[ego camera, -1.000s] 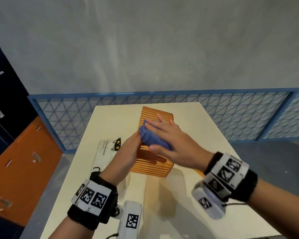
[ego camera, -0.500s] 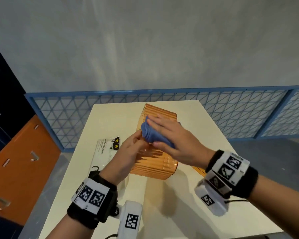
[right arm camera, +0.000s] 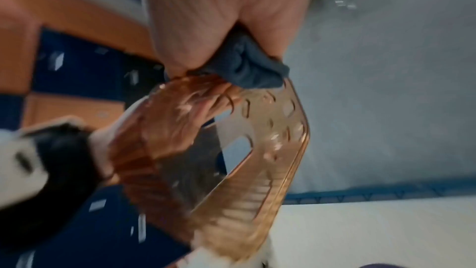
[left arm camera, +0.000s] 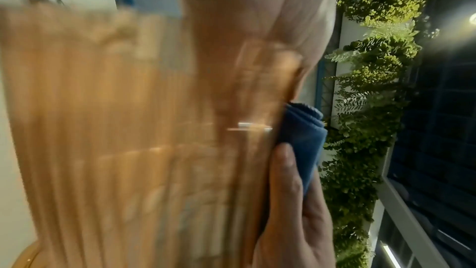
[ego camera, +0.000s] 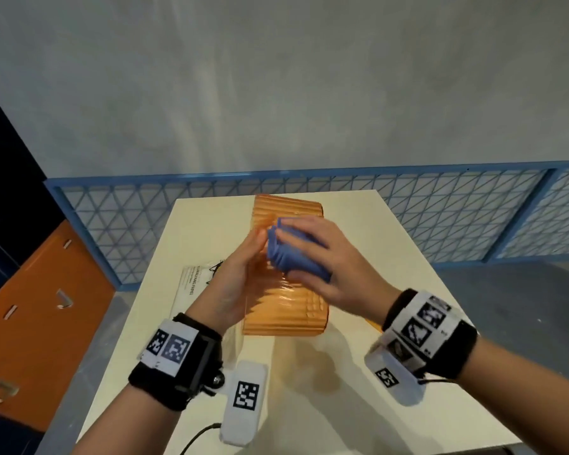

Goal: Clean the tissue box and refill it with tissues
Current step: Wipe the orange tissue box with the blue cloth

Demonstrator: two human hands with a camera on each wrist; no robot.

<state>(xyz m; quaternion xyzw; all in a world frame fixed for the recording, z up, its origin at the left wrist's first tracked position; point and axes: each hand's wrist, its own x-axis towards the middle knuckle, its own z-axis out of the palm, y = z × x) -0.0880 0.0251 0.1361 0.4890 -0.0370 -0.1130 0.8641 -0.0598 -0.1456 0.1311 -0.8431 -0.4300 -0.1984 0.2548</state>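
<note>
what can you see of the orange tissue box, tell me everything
The box is translucent orange plastic with ribbed walls and rounded corners. The right wrist view shows it hollow with small slots in one panel. It is held above the table. The left hand holds its left side, and the right hand presses a folded blue cloth on its top.

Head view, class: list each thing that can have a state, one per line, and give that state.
tissue box: lifted and tilted off the table, no tissues inside
blue cloth: bunched, pressed on the box
left hand: grips the box's side
right hand: holds the cloth
tissue pack: flat on the table
</note>
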